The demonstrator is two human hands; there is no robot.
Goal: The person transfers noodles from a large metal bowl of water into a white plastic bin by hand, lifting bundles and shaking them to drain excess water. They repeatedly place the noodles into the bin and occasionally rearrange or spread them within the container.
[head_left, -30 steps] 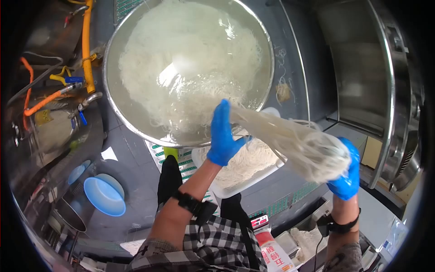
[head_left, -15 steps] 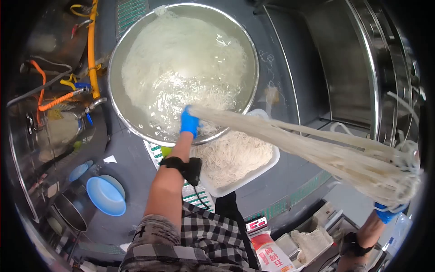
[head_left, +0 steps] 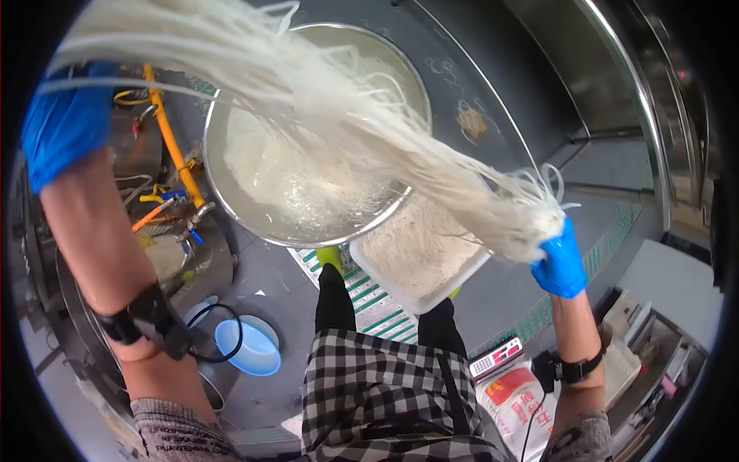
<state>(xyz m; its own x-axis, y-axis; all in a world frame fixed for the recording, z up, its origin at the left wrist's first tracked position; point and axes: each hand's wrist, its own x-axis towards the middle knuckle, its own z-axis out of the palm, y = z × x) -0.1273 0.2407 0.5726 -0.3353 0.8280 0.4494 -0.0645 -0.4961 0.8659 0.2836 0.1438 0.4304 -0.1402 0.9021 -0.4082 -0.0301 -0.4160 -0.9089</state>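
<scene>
A long bundle of white noodles stretches across the upper view between my hands. My left hand, in a blue glove, is raised at the upper left and closed on one end; strands partly cover its fingers. My right hand, also blue-gloved, grips the other end, with loops sticking out past it. Beneath the bundle stands a big round metal tub of cloudy water with more noodles in it. Beside its lower right edge is a white tray filled with a heap of noodles.
Light blue basins stand on the floor at lower left. Further left are metal vessels and a yellow pipe. A scale and a printed sack sit near my right leg. Stainless steel equipment lines the right side.
My left hand has risen from the tub's edge to the upper left, lifting its noodle end. My right hand has come inward and up from the lower right. The bundle now hangs higher, nearer the camera.
</scene>
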